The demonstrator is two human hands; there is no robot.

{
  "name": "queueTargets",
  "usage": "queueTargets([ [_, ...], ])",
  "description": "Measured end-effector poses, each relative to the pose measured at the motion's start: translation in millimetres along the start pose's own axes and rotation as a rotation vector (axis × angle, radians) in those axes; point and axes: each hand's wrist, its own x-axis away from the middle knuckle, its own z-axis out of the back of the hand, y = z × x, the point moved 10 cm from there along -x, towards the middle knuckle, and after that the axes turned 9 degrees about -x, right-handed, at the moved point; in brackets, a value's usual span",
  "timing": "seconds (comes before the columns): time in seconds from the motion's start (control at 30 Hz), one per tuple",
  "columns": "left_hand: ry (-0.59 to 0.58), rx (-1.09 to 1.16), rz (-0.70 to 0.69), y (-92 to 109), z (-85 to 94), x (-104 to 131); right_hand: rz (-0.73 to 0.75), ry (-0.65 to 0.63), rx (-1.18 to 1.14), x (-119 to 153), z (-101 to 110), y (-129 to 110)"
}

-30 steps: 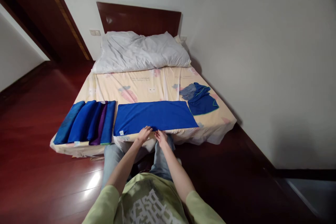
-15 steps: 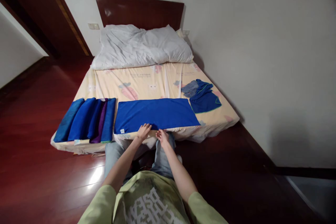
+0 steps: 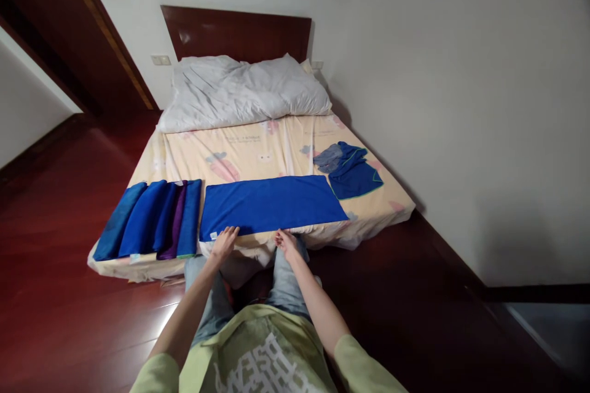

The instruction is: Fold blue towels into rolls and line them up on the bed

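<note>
A long blue towel (image 3: 271, 204) lies flat across the foot of the bed (image 3: 258, 150). My left hand (image 3: 225, 241) rests with fingers spread on the towel's near edge, toward its left end. At the middle of that near edge my right hand (image 3: 286, 242) touches the towel with its fingertips. Neither hand has lifted the cloth. To the left of the towel lies a row of folded blue and purple towels (image 3: 152, 220).
A crumpled blue and grey pile of cloth (image 3: 349, 169) sits at the bed's right side. White pillows (image 3: 244, 91) lie against the dark headboard. A white wall runs close along the right. Dark red wooden floor surrounds the bed.
My left hand has slid left along the towel's near edge, away from my right hand. The right hand stays near the middle.
</note>
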Motion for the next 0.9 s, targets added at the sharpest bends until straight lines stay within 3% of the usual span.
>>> queueTargets([
  [0.27, -0.083, 0.087, 0.012, 0.5, -7.9, 2.2, -0.087, 0.001, -0.057, 3.1, 4.2, 3.6],
  [0.33, -0.106, 0.127, 0.027, -1.4, -7.8, 3.5, -0.114, -0.096, -0.008, 6.6, -2.8, 5.4],
  [0.43, -0.08, 0.203, 0.003, -3.2, 1.7, 1.3, -0.136, -0.349, 0.136, 15.4, -26.6, 4.6],
  [0.5, -0.001, 0.254, -0.02, -7.0, 13.8, -3.7, -0.037, -0.399, 0.235, 13.0, -35.6, -12.0],
  [0.6, 0.132, 0.268, 0.064, -26.4, 26.5, -14.9, 0.312, -0.282, 0.449, -4.0, -39.0, -67.7],
  [0.7, 0.153, 0.214, 0.213, -48.4, 22.2, -28.3, 0.619, -0.168, 0.809, -21.0, -47.4, -119.3],
  [0.77, 0.111, 0.187, 0.29, -59.7, 14.3, -38.3, 0.689, -0.129, 1.054, -36.8, -52.5, -136.4],
  [0.9, 0.076, 0.165, 0.38, -80.5, 8.3, -61.5, 0.682, -0.11, 1.376, -74.9, -57.8, -150.7],
])
